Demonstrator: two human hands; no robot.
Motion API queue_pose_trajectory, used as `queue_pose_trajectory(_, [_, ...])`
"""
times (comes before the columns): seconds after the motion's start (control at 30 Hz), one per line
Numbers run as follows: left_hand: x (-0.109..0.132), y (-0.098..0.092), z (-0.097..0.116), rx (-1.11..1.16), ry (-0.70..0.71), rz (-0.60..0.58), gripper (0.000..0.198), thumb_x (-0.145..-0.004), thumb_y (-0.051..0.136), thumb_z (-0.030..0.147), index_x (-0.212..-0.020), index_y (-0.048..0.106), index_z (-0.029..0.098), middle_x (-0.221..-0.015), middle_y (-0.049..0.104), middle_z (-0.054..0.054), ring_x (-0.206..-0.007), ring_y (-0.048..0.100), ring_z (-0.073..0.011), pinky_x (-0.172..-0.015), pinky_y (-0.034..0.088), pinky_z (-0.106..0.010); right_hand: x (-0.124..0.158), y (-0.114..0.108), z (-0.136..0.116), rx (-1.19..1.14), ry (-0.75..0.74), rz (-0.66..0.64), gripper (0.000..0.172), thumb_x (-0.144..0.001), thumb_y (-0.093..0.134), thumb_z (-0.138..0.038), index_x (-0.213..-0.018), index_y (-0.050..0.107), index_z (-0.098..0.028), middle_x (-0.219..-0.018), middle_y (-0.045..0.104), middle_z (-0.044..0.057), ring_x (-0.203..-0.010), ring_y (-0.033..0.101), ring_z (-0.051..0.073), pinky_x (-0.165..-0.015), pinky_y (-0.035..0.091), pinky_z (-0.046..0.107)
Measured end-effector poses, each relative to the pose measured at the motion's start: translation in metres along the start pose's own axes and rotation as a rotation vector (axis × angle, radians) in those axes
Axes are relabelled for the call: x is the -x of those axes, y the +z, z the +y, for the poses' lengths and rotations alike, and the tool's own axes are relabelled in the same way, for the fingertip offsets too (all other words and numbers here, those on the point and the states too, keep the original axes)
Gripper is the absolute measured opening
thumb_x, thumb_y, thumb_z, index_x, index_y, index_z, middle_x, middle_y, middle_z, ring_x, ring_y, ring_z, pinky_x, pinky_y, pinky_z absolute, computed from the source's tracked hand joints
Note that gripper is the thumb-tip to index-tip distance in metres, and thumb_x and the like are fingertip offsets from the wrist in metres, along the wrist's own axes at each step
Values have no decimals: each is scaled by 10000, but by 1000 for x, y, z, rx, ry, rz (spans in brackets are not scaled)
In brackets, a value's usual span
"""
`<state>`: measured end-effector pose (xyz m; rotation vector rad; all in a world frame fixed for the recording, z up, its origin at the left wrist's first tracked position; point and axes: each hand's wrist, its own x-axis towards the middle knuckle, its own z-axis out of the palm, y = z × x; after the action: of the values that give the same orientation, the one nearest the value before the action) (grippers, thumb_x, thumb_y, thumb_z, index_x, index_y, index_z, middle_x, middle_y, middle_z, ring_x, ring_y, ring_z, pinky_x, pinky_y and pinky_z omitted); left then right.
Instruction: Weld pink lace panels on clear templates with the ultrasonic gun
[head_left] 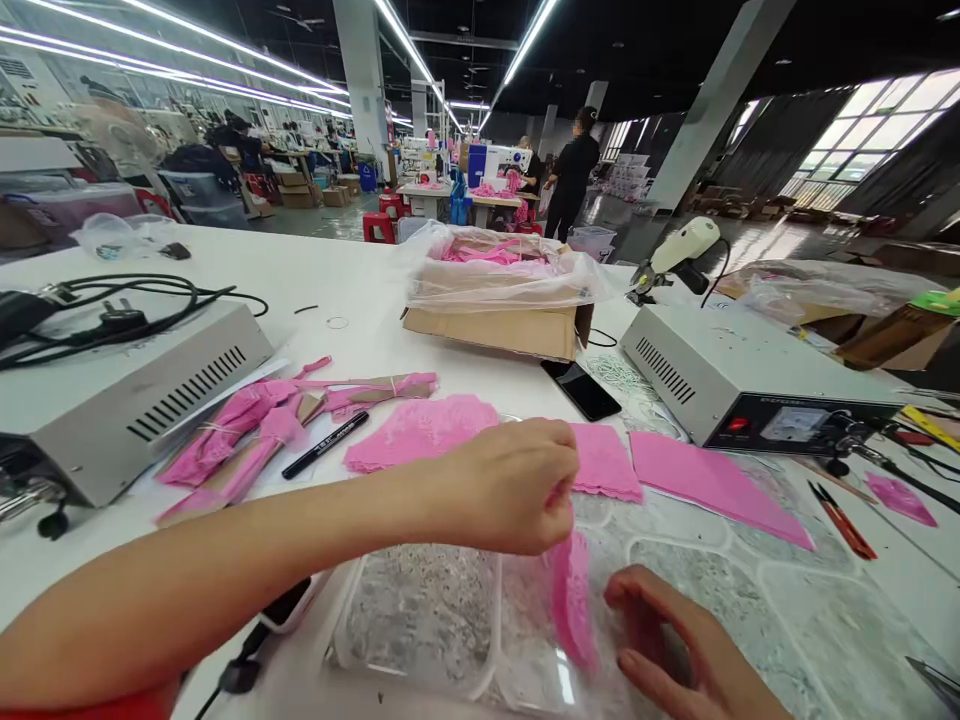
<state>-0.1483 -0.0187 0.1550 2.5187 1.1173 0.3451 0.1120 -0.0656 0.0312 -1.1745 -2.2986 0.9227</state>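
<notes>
Both hands sit low over the tabletop. The left hand reaches across, knuckles up, with its fingers pinched shut on the top of a pink lace strip that hangs onto a clear plastic sheet. The right hand lies just beside the strip, fingers loosely spread on the sheet, gripping nothing.

the table carries the left unit at its left edge and the right unit on its right side, with a cardboard box between them, further back. a phone lies just in front of the box. a marker pen lies left of the lace pile, and a fabric sheet lies in front of the right unit. nearest the camera, the lace strip hangs from the left hand, just left of the right hand
</notes>
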Motion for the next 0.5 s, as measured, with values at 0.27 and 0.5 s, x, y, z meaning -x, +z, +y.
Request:
queue_pose_trajectory(0.27, [-29, -14, 42, -216, -30, 69, 229, -762, 563, 83, -612, 419, 179, -788, 551, -35, -762, 527, -159, -632, 401, -284, -19, 44, -21, 206, -213, 540, 388, -799, 652, -320, -1146, 535, -193, -931, 681, 81, -741, 683, 195, -628, 588, 278])
queue_pose_trajectory(0.5, [-19, -45, 26, -118, -189, 172, 197, -735, 589, 82, -618, 457, 171, -800, 598, -15, -734, 532, -145, -682, 405, -271, -21, 11, -13, 99, -285, 564, 102, -899, 579, -260, -832, 653, -239, -766, 720, 11, -638, 690, 136, -588, 549, 169])
